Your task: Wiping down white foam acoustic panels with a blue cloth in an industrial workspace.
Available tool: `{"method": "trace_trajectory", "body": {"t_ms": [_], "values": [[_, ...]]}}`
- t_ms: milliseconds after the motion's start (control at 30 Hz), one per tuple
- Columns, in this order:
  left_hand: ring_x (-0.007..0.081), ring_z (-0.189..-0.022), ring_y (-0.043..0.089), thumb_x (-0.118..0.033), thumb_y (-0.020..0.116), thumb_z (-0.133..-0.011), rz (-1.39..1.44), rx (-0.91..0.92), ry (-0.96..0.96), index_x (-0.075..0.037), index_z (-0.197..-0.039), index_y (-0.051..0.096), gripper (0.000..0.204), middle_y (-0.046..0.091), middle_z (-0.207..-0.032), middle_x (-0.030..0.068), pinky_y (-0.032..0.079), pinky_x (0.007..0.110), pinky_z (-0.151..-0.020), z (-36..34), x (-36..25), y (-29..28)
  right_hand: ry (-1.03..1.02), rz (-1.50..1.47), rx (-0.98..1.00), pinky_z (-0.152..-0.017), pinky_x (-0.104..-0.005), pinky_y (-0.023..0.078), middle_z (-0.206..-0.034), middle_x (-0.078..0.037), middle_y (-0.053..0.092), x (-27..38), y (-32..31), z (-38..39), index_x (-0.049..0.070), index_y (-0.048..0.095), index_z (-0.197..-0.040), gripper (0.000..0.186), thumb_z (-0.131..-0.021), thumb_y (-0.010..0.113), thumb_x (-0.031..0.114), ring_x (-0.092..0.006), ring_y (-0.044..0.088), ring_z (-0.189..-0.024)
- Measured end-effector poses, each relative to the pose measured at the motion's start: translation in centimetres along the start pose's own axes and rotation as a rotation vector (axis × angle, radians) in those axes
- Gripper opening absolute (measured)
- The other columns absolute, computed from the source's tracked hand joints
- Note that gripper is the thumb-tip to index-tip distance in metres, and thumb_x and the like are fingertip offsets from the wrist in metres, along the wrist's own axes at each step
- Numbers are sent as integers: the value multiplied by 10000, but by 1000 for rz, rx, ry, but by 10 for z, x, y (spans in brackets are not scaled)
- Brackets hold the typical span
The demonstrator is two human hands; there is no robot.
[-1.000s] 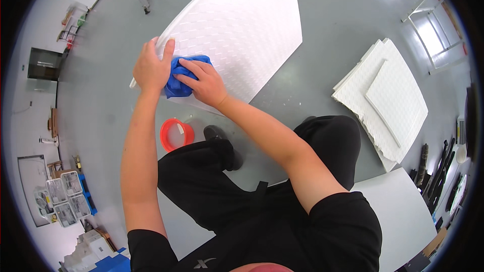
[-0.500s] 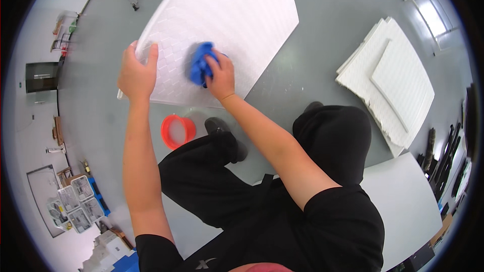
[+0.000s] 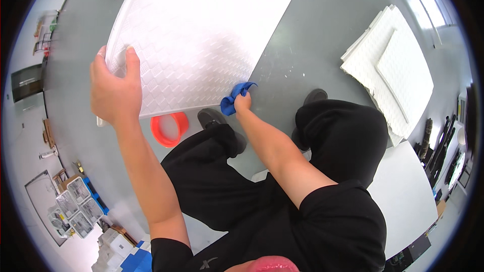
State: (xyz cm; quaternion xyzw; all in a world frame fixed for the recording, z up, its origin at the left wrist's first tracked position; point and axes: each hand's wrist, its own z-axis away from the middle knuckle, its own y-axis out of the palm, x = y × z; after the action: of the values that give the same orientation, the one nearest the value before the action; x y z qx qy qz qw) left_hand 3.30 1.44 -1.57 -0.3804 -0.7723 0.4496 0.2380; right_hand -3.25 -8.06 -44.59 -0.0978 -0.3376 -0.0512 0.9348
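White panel (image 3: 176, 65): located in the upper middle of the frame, woven-pattern face toward the camera, far end running past the top edge. How it is supported cannot be seen.

Left hand (image 3: 116, 93): at the panel's left edge, thumb laid on the face, fingers curled around the rim; a partly closed grip holding the panel. Right hand (image 3: 243, 103): fingers bunched around a crumpled blue cloth (image 3: 229, 103) at the panel's lower right corner; finger detail is partly hidden by the cloth. Whether the cloth presses on the face or only laps the edge cannot be told.

Recommended practice for the wiping stroke:

1. Maintain the left-hand grip at the rim so that the panel does not slide under stroke pressure. Keep the thumb clear of the area being wiped.
2. Fold the cloth into a flat pad; a loose bunch will likely miss the recesses of the pattern.
3. Use overlapping passes, following the raised pattern, and finish each at the edge.
4. Ease pressure at the corner, where the cloth could snag or the panel tip.
5. Keep the cloth off the grey floor (image 3: 275, 100); white flecks (image 3: 288, 76) lie right of the corner and could be picked up.

Caution: the orange-red tub (image 3: 182, 125) stands near the shoe (image 3: 210, 117), below the panel's lower edge in the frame. Avoid knocking it.
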Motion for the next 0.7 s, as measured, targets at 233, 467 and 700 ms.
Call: {"method": "trace_trajectory", "body": {"t_ms": [233, 467, 700], "values": [[247, -930, 619, -419, 610, -806, 1, -49, 70, -101, -1156, 576, 474, 622, -1061, 35, 486, 368, -740, 2, -10, -1, -96, 12, -100, -984, -382, 389, -1204, -229, 561, 31, 8, 24, -18, 511, -1231, 453, -811, 555, 144, -350, 523, -1150], [254, -936, 618, -401, 596, -822, -19, -47, 31, -100, -1152, 578, 448, 619, -1074, 41, 482, 367, -761, 2, -13, -5, -45, -86, -61, -988, -400, 383, -1240, -231, 536, 49, 15, 66, -14, 477, -1263, 471, -839, 547, 180, -370, 499, -1169], [267, -928, 624, -374, 596, -837, -21, -72, 42, -91, -1136, 584, 411, 631, -1061, 64, 480, 366, -775, 10, -22, -6, 270, -34, 51, -1016, -371, 368, -1286, -228, 508, 13, 6, 32, -23, 458, -1287, 489, -856, 520, 201, -343, 468, -1221]]}}
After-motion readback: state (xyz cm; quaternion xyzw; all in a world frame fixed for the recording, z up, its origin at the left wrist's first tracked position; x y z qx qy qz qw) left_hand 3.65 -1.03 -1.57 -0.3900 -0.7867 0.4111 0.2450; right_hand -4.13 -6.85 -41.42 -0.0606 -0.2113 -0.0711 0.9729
